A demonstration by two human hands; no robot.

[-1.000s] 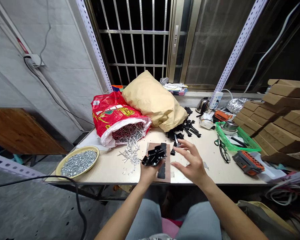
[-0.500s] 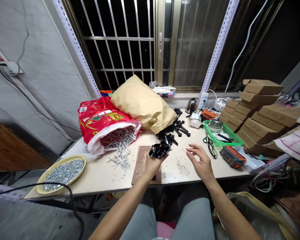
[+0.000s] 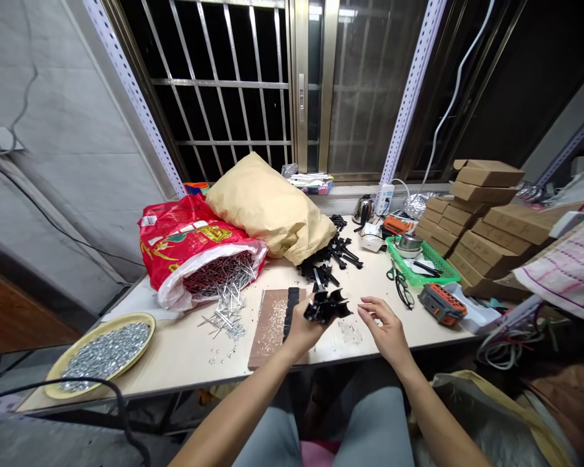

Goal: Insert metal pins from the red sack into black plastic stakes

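My left hand [image 3: 305, 331] is closed around a bunch of black plastic parts [image 3: 327, 306] with curved, clip-like ends, held above the table. To its right, my right hand [image 3: 384, 327] hovers with half-bent fingers, thumb apart and nothing visible between them. Beneath and left of my left hand lies a brown board [image 3: 267, 331] with pale specks. A row of black pieces [image 3: 291, 305] lines the board's right side, partly hidden by my hand. Behind the held bunch, more black plastic parts [image 3: 343, 250] are heaped beside a large tan sack [image 3: 272, 207].
A red bag [image 3: 175, 240] spills long nails [image 3: 228, 305] onto the table. At the left edge stands a yellow tray [image 3: 148, 331] of small metal pieces. Scissors [image 3: 400, 285], a green basket [image 3: 431, 280], an orange-and-black tool battery [image 3: 442, 303] and cardboard boxes [image 3: 486, 250] occupy the right.
The black bunch in my left hand has shifted right and turned, its curved ends now facing right, closer to my right hand. The row of black pieces on the board has come into view.
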